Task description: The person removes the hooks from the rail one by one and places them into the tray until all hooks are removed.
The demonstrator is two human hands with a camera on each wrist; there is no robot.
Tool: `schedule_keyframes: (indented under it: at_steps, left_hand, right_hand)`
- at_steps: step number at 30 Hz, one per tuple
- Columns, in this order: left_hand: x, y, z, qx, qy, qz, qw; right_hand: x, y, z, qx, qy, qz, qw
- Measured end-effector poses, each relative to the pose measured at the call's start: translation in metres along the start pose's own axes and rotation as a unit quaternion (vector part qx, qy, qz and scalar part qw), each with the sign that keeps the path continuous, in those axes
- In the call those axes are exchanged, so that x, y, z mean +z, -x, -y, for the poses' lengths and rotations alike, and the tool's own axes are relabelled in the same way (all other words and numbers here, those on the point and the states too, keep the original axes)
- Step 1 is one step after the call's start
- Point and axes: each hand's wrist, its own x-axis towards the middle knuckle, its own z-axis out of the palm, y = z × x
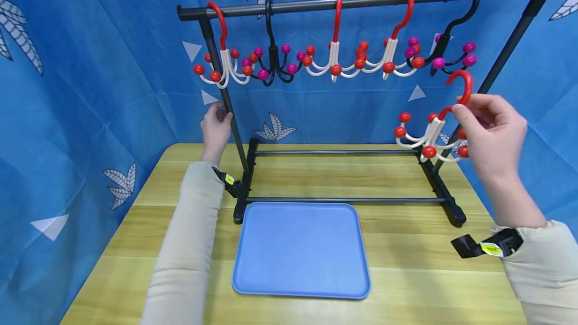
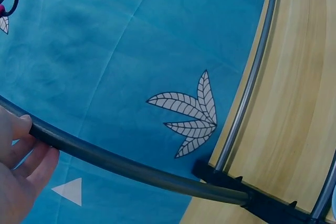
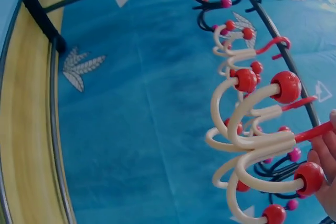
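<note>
My right hand [image 1: 498, 137] pinches the red hook of a white multi-arm hanger [image 1: 431, 134] with red ball tips, in front of the rack's right post. The same hanger [image 3: 268, 145] fills the middle of the right wrist view, arms spread. My left hand [image 1: 215, 127] grips the left post of a black clothes rack [image 1: 237, 139]; in the left wrist view the thumb lies over the post [image 2: 126, 163] and the fingers reach under it. Hanging on the top rail [image 1: 302, 6] are three white hangers [image 1: 334, 59] with red hooks and two black hangers [image 1: 273, 61] with magenta balls.
A blue tray [image 1: 301, 250] lies on the wooden table [image 1: 415, 265] just in front of the rack's base. Two thin bars [image 1: 343, 200] join the rack's feet. Behind everything hangs a blue cloth [image 1: 135, 89] with white leaf prints.
</note>
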Motion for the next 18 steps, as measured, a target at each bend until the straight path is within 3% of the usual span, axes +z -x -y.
schedule_keyframes:
  at_steps: [12,18]
  left_hand:
    - [-0.001,-0.001,0.000,-0.005,-0.016,0.014,0.9998]
    - [-0.002,-0.001,-0.001,-0.004,-0.019,0.023,0.9995]
  right_hand:
    - [0.036,0.049,-0.035,0.016,-0.015,0.064,0.998]
    - [0.052,0.069,-0.050,-0.018,0.013,0.112,0.993]
